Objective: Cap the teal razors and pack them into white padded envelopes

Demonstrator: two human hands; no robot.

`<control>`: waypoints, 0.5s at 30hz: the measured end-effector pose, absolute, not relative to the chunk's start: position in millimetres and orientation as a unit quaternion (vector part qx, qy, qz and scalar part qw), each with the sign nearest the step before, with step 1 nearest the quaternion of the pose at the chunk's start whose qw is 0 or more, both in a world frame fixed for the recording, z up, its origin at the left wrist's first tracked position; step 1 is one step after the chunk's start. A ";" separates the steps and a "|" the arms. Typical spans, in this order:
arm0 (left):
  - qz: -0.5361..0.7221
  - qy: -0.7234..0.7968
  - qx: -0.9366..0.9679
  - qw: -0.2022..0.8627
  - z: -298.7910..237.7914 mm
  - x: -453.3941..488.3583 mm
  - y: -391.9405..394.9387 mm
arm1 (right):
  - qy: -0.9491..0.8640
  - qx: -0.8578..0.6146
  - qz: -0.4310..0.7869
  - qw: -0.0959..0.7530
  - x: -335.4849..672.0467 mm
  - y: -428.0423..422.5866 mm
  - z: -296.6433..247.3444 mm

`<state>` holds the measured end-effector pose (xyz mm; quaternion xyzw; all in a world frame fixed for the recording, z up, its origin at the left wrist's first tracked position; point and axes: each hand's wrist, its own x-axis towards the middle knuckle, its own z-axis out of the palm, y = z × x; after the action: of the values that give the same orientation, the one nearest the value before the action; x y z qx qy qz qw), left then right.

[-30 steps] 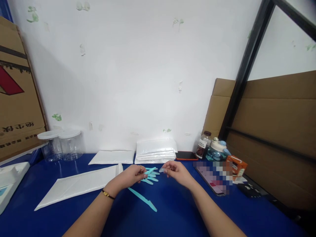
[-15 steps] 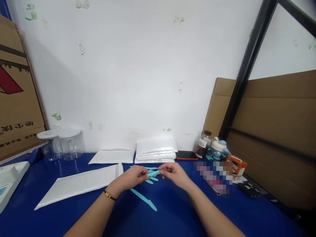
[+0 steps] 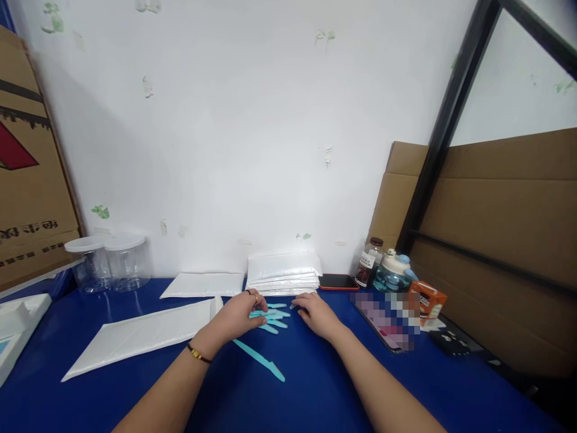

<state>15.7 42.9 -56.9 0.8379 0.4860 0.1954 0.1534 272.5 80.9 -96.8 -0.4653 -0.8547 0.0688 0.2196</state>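
Observation:
Several turquoise eyebrow razors (image 3: 276,324) lie in a loose fan on the blue table. My left hand (image 3: 241,316) is over their left ends, thumb and fingers closed around one of them; its gripped part is hidden. To the right of the fan rests my right hand (image 3: 318,314), palm down, with bent fingers apart from the razors. A tiny pale spot shows at its fingertips, too small to make out. One more eyebrow razor (image 3: 261,359) lies by itself nearer to me, slanting down to the right.
Left of my hands lies a long white padded mailer (image 3: 144,337). Behind are another mailer (image 3: 202,285) and a mailer stack (image 3: 283,273). Clear jars (image 3: 128,264) stand back left. A phone (image 3: 339,281), brown bottle (image 3: 369,261), water bottle (image 3: 392,273) and orange box (image 3: 426,302) are right.
My right hand has let go of the razor's end and moved slightly right, lowering to the table. My left hand has shifted a little left, over the fan of razors.

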 end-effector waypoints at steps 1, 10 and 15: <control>0.165 0.474 0.846 0.181 -53.4 15.8 38.8 | -0.858 -0.474 0.054 0.191 269.8 79.6 -96.1; -0.006 0.456 0.829 0.324 -50.4 25.3 23.9 | -0.807 -0.560 0.051 0.179 266.8 76.7 -97.8; 0.126 0.466 0.826 0.293 -57.9 24.3 32.5 | -0.676 -0.443 0.438 0.394 271.3 66.7 -88.1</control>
<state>24.3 32.5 -57.9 0.8255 0.4656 0.1265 0.2928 271.3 66.7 -88.1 -0.4432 -0.6761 0.4377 0.3936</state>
